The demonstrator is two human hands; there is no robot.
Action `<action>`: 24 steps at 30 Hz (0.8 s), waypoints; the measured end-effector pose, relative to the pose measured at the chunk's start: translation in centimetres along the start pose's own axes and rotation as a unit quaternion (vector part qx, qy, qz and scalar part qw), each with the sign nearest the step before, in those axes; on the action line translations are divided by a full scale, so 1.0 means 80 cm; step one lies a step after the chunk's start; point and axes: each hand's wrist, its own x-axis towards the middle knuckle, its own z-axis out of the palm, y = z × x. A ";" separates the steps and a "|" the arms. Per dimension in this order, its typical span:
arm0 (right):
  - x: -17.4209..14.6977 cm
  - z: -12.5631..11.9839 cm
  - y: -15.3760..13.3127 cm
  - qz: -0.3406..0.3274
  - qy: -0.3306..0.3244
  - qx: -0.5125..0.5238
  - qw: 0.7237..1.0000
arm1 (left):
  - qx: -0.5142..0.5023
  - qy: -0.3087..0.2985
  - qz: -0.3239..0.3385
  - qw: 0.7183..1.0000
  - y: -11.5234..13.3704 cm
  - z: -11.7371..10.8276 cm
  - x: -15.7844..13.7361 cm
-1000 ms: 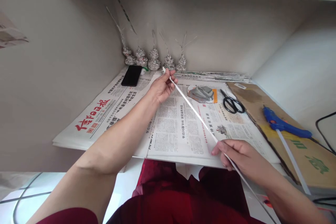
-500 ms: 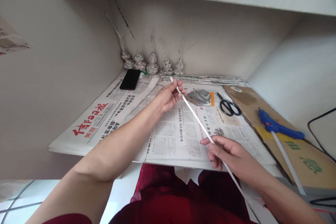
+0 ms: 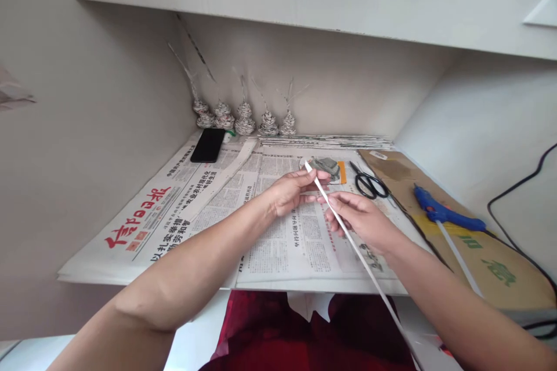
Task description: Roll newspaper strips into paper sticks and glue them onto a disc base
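A long, thin white rolled-paper stick (image 3: 363, 262) slants from mid-table down past the table's front edge. My left hand (image 3: 293, 190) pinches it close to its pointed upper end. A little lower along the stick, my right hand (image 3: 354, 214) closes its thumb and fingers around it. The two hands are almost touching, held above the spread newspaper (image 3: 278, 249). Just beyond my left hand lies a grey cloth-like piece (image 3: 326, 167) with an orange edge. Black-handled scissors (image 3: 369, 182) rest to the right of it.
Several gourd-shaped woven paper pieces (image 3: 244, 119) stand along the back wall beside a black phone (image 3: 208, 145). Thin paper sticks (image 3: 326, 142) lie in a bundle there. At right, a blue glue gun (image 3: 448, 210) with a cord sits on cardboard (image 3: 513, 284). A shelf (image 3: 278, 0) overhangs the back.
My right hand has slid up along the paper stick toward my left hand. My left hand and the stick's tip have shifted right and lower in view. The camera has tilted slightly.
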 end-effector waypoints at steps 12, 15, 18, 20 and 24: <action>0.043 0.002 -0.004 0.013 -0.001 0.180 0.984 | 0.024 -0.086 -0.023 0.996 -0.004 -0.003 0.001; 0.042 0.004 -0.005 0.008 0.013 0.178 0.984 | 0.022 -0.089 -0.014 0.996 -0.005 -0.004 0.001; 0.041 0.006 -0.004 -0.015 0.035 0.154 0.987 | 0.023 -0.074 -0.013 0.997 -0.008 -0.006 0.003; 0.041 0.006 -0.003 -0.036 0.060 0.122 0.990 | 0.019 -0.059 -0.016 0.998 -0.011 -0.008 0.005; 0.042 0.005 -0.001 -0.076 0.130 0.036 0.988 | -0.007 -0.023 -0.006 1.000 -0.016 -0.007 0.008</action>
